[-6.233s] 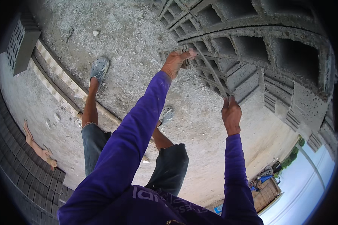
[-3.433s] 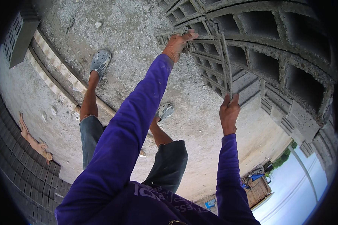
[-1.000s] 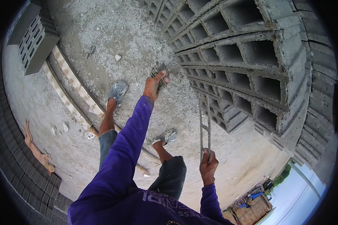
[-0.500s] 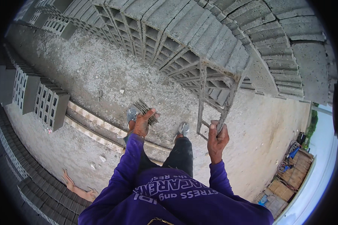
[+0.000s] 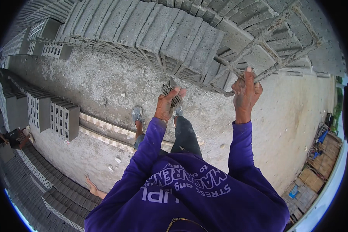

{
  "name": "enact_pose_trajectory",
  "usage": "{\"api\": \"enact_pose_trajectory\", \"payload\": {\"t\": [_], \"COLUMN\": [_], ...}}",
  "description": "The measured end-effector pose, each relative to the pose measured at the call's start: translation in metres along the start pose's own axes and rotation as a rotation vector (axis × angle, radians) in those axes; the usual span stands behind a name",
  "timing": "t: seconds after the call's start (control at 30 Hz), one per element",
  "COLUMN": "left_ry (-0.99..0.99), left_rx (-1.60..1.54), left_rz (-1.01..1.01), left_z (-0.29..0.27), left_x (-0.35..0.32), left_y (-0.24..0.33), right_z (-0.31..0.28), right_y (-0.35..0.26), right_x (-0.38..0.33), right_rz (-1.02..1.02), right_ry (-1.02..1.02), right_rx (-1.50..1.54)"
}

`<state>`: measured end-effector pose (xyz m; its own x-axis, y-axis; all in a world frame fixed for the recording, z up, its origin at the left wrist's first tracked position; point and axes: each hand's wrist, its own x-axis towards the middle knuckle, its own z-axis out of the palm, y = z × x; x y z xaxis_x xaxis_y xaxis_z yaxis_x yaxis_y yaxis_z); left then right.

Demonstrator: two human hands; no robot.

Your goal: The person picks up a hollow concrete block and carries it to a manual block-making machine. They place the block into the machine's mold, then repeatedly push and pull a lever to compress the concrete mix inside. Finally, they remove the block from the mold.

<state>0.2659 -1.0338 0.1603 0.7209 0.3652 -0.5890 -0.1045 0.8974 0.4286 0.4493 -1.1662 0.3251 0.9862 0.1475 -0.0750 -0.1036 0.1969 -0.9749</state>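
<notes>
1. Many grey hollow concrete blocks (image 5: 174,34), stacked in long rows, fill the upper part of the view; further rows (image 5: 38,112) stand at the left on gravelly ground (image 5: 104,85). Half a second ago the stack lay further up and away; it now sits closer under the raised arms.
2. One welded steel frame (image 5: 282,42), ladder-shaped, crusted with cement, slants from upper right down to the right hand. Earlier it stood nearly upright between the hands; now it leans well off to the right, over the stack.
3. One wooden plank (image 5: 104,129), pale, lies on the ground by the person's sandalled feet (image 5: 137,115).
4. One right hand (image 5: 245,91), fingers closed round the lower rail of the frame, thumb up along it. Judgement: a grip nearer the frame's middle would steady its long free end.
5. One left hand (image 5: 167,105), fingers curled tight on a small ridged metal piece (image 5: 171,92), held just above the knees, well apart from the frame. Judgement: keeping it low and clear of the swinging rails seems wise.
</notes>
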Motion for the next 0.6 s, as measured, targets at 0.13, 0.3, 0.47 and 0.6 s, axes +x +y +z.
{"api": "enact_pose_trajectory", "payload": {"t": [0.13, 0.3, 0.47, 0.6], "left_ry": [-0.003, 0.013, 0.114, 0.144], "left_rx": [-0.102, -0.212, -0.083, 0.01], "left_rz": [0.07, 0.165, 0.142, 0.137], "left_z": [0.044, 0.068, 0.07, 0.063], "left_x": [0.023, 0.034, 0.041, 0.037], "left_y": [-0.017, -0.021, -0.022, -0.011], "right_z": [-0.001, 0.007, -0.009, -0.015], "right_y": [-0.006, -0.01, 0.066, 0.055], "right_x": [0.027, 0.041, 0.023, 0.005], "right_rz": [-0.044, -0.03, 0.078, 0.02], "right_ry": [-0.057, -0.101, -0.083, -0.091], "right_rx": [0.05, 0.057, -0.219, -0.26]}}
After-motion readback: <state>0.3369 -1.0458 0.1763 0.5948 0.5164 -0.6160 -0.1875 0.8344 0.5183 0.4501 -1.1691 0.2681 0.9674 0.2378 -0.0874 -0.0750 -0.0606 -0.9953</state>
